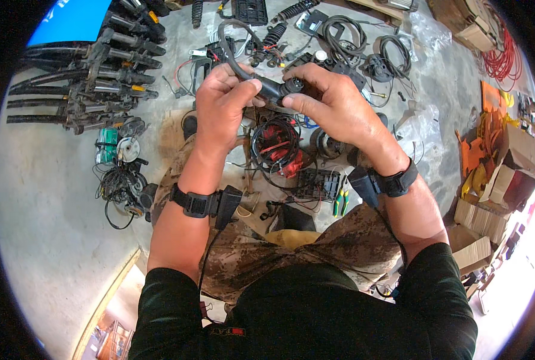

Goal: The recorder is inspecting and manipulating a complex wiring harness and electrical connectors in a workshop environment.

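Up in front of me, both hands hold a black cable connector with a thick round end and a grey-black cable looping up from it. My left hand is closed around the cable side, thumb along the top. With thumb and fingers, my right hand pinches the connector's round end. Beneath the hands on the floor lies a coil of black wire with red parts. Closer to me are a black plastic frame and green-handled pliers.
At the left lie several black fork-like tubes, and below them a tangle of black wiring. Coiled black cables and shock absorbers cover the far floor. Cardboard boxes and red cable line the right side.
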Available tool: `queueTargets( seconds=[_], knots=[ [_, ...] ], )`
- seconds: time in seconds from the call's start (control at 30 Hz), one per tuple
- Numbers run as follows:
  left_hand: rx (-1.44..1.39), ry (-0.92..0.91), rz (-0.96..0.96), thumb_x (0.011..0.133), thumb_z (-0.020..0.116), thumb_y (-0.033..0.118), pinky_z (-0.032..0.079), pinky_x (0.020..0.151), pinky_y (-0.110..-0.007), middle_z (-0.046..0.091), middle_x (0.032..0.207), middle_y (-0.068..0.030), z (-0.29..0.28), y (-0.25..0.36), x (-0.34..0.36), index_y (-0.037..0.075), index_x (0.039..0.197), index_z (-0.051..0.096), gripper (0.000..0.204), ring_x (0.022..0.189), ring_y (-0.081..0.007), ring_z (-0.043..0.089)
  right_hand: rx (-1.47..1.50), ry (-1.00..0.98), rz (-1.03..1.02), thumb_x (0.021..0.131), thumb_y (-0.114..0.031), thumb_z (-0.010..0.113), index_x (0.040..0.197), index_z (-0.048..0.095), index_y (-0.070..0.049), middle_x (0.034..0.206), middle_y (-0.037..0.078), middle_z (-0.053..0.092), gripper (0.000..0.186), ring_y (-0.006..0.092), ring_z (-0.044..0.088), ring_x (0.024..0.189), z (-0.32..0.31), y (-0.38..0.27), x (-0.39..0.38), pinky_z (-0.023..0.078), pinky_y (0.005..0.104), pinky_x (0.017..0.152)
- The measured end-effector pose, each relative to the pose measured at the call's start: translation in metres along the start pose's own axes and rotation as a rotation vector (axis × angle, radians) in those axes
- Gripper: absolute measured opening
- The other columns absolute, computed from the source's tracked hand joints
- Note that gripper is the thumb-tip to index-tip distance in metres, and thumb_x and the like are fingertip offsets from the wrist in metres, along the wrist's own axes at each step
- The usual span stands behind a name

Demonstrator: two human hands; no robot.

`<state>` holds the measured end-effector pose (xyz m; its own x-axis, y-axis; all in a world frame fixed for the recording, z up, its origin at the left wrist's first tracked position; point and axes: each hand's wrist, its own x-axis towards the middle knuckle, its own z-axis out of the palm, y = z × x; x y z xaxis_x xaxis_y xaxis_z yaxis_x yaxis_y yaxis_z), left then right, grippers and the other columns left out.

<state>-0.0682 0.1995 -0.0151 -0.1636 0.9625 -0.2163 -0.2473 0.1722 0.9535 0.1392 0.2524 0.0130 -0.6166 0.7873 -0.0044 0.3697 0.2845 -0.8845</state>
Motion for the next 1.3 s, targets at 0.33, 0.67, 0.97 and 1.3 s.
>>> queueTargets(
  seconds=[0.33, 0.67, 0.97, 1.3],
  knots=[
    [-0.078, -0.035, -0.076, 0.088, 0.068, 0.01, 0.054, 0.067, -0.025, 0.067, 0.089, -0.0063, 0.005, 0.001, -0.001, 0.0, 0.111, 0.057, 0.027, 0.075, -0.0119, 0.065, -0.073, 0.042, -0.142, 0.077, -0.017, 0.08, 0.105, 0.065, -0.002, 0.085, 0.01, 0.066, 0.035, 0.021, 0.064, 0.073, 0.006, 0.0, -0.001, 0.051, 0.0327, 0.066],
    [-0.092, -0.028, -0.026, 0.088, 0.067, 0.006, 0.054, 0.069, -0.025, 0.07, 0.096, -0.0123, 0.003, 0.001, -0.002, -0.002, 0.115, 0.056, 0.031, 0.081, -0.0141, 0.067, -0.058, 0.063, -0.156, 0.074, -0.013, 0.082, 0.104, 0.064, -0.003, 0.086, 0.008, 0.063, 0.036, 0.0185, 0.062, 0.073, 0.008, -0.001, 0.0, 0.051, 0.0318, 0.065],
    [-0.071, -0.033, 0.008, 0.088, 0.067, 0.005, 0.054, 0.068, -0.024, 0.07, 0.095, -0.0114, 0.003, 0.002, -0.001, -0.001, 0.115, 0.056, 0.03, 0.081, -0.0132, 0.067, -0.06, 0.028, -0.164, 0.088, -0.023, 0.07, 0.106, 0.063, -0.001, 0.084, 0.009, 0.062, 0.029, 0.0174, 0.06, 0.071, 0.005, -0.001, 0.001, 0.05, 0.0315, 0.065],
    [0.013, 0.003, 0.03, 0.087, 0.07, 0.008, 0.05, 0.062, -0.023, 0.066, 0.084, -0.0047, 0.007, 0.002, -0.001, 0.001, 0.105, 0.06, 0.021, 0.072, -0.0092, 0.062, 0.251, -0.136, 0.182, 0.102, -0.027, 0.051, 0.11, 0.062, -0.001, 0.08, 0.003, 0.062, 0.029, 0.0094, 0.058, 0.069, -0.001, 0.002, 0.001, 0.05, 0.0256, 0.064]
  ],
)
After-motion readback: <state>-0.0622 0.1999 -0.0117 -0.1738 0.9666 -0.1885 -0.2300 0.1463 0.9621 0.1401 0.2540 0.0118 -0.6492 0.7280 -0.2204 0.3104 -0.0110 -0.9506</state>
